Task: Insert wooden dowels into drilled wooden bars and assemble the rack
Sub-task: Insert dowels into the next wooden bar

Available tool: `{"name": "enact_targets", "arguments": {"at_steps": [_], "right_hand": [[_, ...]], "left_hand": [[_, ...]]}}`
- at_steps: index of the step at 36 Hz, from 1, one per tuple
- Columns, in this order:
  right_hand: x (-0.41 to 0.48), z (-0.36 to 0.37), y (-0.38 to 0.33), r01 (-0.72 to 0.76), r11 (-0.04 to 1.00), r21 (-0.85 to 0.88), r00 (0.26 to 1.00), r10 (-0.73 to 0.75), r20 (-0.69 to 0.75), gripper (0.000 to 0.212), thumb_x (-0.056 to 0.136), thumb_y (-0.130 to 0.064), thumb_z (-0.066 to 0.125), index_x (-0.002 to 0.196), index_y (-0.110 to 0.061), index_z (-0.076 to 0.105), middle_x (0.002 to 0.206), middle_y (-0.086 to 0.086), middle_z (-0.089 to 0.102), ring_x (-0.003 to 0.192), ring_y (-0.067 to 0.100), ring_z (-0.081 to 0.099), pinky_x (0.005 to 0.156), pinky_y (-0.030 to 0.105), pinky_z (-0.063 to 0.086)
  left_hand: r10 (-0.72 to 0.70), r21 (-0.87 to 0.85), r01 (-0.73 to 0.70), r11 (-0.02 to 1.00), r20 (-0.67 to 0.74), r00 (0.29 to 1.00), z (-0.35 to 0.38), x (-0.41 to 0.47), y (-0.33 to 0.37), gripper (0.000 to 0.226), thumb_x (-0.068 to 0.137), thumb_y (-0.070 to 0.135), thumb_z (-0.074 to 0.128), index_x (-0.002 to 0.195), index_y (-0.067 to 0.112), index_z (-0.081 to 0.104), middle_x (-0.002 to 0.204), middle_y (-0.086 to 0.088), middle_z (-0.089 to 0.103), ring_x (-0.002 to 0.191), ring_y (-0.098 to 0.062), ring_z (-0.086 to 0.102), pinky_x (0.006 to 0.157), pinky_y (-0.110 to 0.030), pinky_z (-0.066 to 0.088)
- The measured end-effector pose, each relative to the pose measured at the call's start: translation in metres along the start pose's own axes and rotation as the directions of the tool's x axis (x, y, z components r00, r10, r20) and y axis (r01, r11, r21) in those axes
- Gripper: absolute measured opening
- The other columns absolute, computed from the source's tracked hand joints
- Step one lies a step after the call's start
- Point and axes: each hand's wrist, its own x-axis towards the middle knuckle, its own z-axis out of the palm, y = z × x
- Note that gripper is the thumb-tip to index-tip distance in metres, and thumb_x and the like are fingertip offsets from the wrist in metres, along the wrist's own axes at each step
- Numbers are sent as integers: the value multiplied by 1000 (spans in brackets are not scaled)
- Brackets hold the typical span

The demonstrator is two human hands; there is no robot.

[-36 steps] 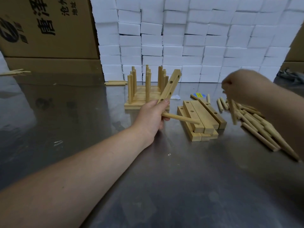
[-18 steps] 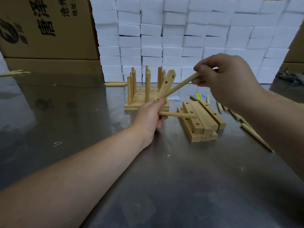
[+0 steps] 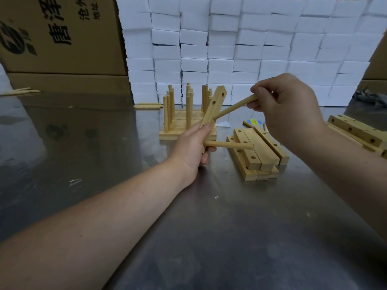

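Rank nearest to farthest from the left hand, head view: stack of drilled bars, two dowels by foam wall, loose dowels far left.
1. stack of drilled bars, just right of the left hand.
2. two dowels, farther back, against the foam wall.
3. loose dowels, far left.

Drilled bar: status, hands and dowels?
Left hand grips drilled bar, first dowel seated. Right hand pinches second dowel, tip at a hole. Nothing in the way.

Bare left hand [image 3: 189, 148], bare right hand [image 3: 290, 107]; forearms [image 3: 100, 231] uncovered to frame edge.
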Motion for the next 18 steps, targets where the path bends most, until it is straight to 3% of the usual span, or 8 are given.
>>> {"name": "enact_targets", "arguments": {"at_steps": [2,7,12,16,18], "right_hand": [[-1,0,1,-6,1000,8,1000,6,-1,18,96,-15,46,99,-14,64,98,5,61,70,-9,58,74,10,48],[-5,1,-2,-6,1000,-23,998,8,63,16,95,-15,46,89,-22,59,89,2,64,81,11,64,81,37,50],[-2,0,-1,-31,1000,2,992,31,119,22,95,-17,45,80,-32,51,95,5,64,72,-8,61,70,21,50],[0,1,4,-36,999,-21,987,39,158,20,96,-18,44,82,-31,51,84,-1,64,67,-13,59,46,8,40],[-2,3,5,-13,998,-62,981,25,195,16,96,-20,43,87,-29,52,76,-7,62,66,-10,59,49,8,43]], "left_hand": [[0,-7,0,1000,-4,1000,0,1,0,18,98,24,43,102,23,60,44,3,46,33,-8,34,45,-24,24],[-7,-68,5,998,-23,1000,-1,2,0,18,98,23,42,96,21,59,47,-1,47,33,-10,30,45,-25,24],[10,-67,-12,998,-33,999,-2,3,-1,18,98,23,42,98,18,59,50,-3,47,33,-10,33,43,-23,25],[4,-93,-9,996,-54,999,-2,4,-1,17,97,22,44,100,20,60,51,-2,50,33,-9,38,39,-19,29],[9,-85,-13,996,-45,999,-2,4,-1,18,98,22,43,98,22,61,47,1,52,34,-10,36,38,-18,31]]}}
